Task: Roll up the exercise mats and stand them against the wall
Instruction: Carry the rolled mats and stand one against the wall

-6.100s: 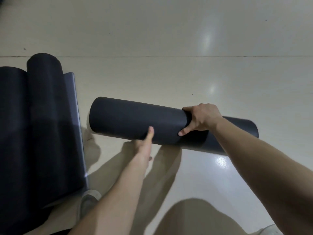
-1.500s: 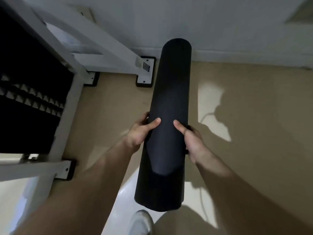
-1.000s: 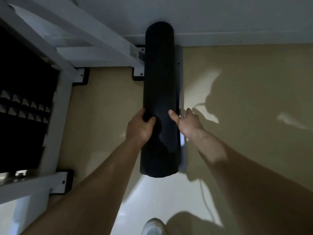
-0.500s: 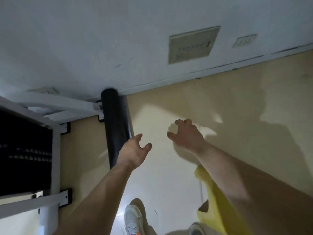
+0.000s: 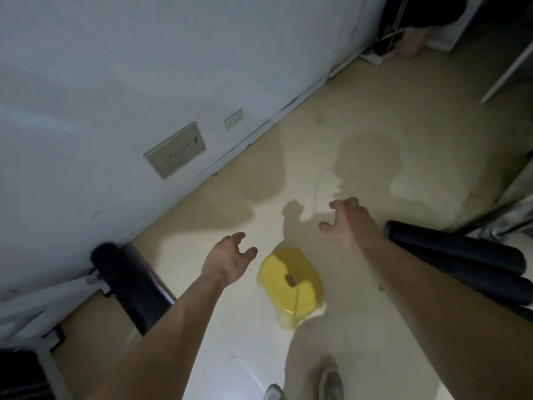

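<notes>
A rolled black exercise mat [image 5: 127,281] stands on end at the lower left, its top leaning on the white wall [image 5: 115,82]. Neither hand touches it. My left hand [image 5: 229,261] hangs in the air to its right, fingers relaxed and spread, holding nothing. My right hand [image 5: 347,220] is further right, also free with loosely curled fingers. Another black mat [image 5: 461,261], partly rolled, lies on the floor at the right edge, behind my right forearm.
A yellow plastic stool [image 5: 291,281] sits on the beige floor between my arms. A white metal frame [image 5: 37,316] stands at the lower left beside the upright mat. A vent plate [image 5: 176,150] is set low in the wall. Dark furniture fills the top right corner.
Both hands let go of the rolled mat, which now stands against the wall. The view has swung right, bringing the yellow stool and the second mat into sight.
</notes>
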`<state>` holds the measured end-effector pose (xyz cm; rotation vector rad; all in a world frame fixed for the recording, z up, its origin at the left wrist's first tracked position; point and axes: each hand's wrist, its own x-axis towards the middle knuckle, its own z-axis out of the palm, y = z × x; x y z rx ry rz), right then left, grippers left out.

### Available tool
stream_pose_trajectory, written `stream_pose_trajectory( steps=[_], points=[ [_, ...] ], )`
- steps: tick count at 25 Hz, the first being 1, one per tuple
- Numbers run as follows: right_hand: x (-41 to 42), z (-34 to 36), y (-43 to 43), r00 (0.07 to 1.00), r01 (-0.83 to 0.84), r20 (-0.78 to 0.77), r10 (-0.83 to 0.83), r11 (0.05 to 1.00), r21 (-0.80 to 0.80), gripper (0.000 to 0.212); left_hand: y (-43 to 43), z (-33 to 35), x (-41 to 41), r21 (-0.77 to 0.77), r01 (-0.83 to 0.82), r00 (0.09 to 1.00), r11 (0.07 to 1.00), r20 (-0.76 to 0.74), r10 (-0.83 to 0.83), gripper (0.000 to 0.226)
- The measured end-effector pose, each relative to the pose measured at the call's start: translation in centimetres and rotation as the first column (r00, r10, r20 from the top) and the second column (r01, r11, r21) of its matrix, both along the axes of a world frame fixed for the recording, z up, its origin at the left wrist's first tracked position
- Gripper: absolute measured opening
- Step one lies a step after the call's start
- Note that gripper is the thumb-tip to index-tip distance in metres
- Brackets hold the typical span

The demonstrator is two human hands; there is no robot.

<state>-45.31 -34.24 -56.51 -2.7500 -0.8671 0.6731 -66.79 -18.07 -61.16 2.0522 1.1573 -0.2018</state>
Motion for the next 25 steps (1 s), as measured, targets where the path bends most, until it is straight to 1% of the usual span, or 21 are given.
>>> stream_pose_trajectory(
  steps=[2,4,6,7,8,10,12,14,16,18,20,23,24,25],
  points=[
    [1.7,2.2,-7.9,0.999,0.032,0.016,-0.032,0.999,-0.017,0.061,-5.3,1.6,2.6,-0.016,0.09,0.995,0.996,-0.039,-0.09,0.06],
    [3.5,3.3,-16.2,0.997,0.075,0.013,-0.075,0.997,-0.035,0.059,-11.1,2.8,5.8,-0.077,0.161,0.983,0.984,-0.081,-0.167,0.061],
    [5.4,3.6,-24.4,0.989,0.146,0.014,-0.146,0.988,-0.057,0.059,-17.0,3.0,9.4,-0.156,0.22,0.967,0.963,-0.096,-0.236,0.069],
    [6.2,3.3,-28.0,0.983,0.183,0.004,-0.183,0.981,-0.062,0.059,-19.7,2.7,11.0,-0.167,0.245,0.957,0.955,-0.118,-0.266,0.074],
    [7.3,2.9,-32.3,0.972,0.232,-0.016,-0.233,0.971,-0.066,0.06,-23.3,2.3,13.0,-0.186,0.298,0.938,0.936,-0.124,-0.323,0.074],
    [9.7,1.4,-40.8,0.941,0.329,-0.061,-0.334,0.941,-0.072,0.062,-30.4,1.2,17.3,-0.194,0.394,0.888,0.899,-0.172,-0.426,0.06],
    [12.5,-0.8,-48.8,0.9,0.418,-0.095,-0.426,0.904,-0.09,0.063,-36.9,-1.0,21.4,-0.207,0.402,0.884,0.892,-0.168,-0.437,0.06],
    [15.7,-3.5,-55.2,0.854,0.496,-0.126,-0.504,0.863,-0.093,0.061,-41.7,-4.1,25.3,-0.227,0.352,0.902,0.908,-0.175,-0.394,0.063],
    [19.1,-7.2,-60.0,0.81,0.556,-0.151,-0.566,0.824,-0.104,0.06,-45.1,-8.5,29.4,-0.235,0.307,0.915,0.922,-0.193,-0.354,0.063],
    [22.7,-12.7,-64.0,0.762,0.61,-0.17,-0.625,0.78,-0.136,0.063,-47.8,-14.3,34.0,-0.195,0.332,0.896,0.923,-0.241,-0.373,0.066],
    [25.8,-19.3,-67.1,0.738,0.63,-0.176,-0.651,0.759,-0.165,0.068,-50.2,-20.2,38.3,-0.163,0.345,0.899,0.924,-0.227,-0.375,0.061],
    [30.4,-29.7,-70.4,0.699,0.664,-0.189,-0.689,0.724,-0.186,0.071,-53.4,-28.9,43.4,-0.11,0.306,0.923,0.946,-0.208,-0.323,0.056],
    [32.0,-33.7,-71.5,0.689,0.671,-0.2,-0.697,0.717,-0.19,0.071,-54.3,-32.4,44.9,-0.083,0.327,0.921,0.941,-0.196,-0.337,0.055],
    [33.9,-37.8,-72.6,0.678,0.683,-0.203,-0.707,0.707,-0.183,0.072,-54.8,-36.3,46.6,-0.05,0.332,0.923,0.942,-0.186,-0.336,0.059]
  ],
)
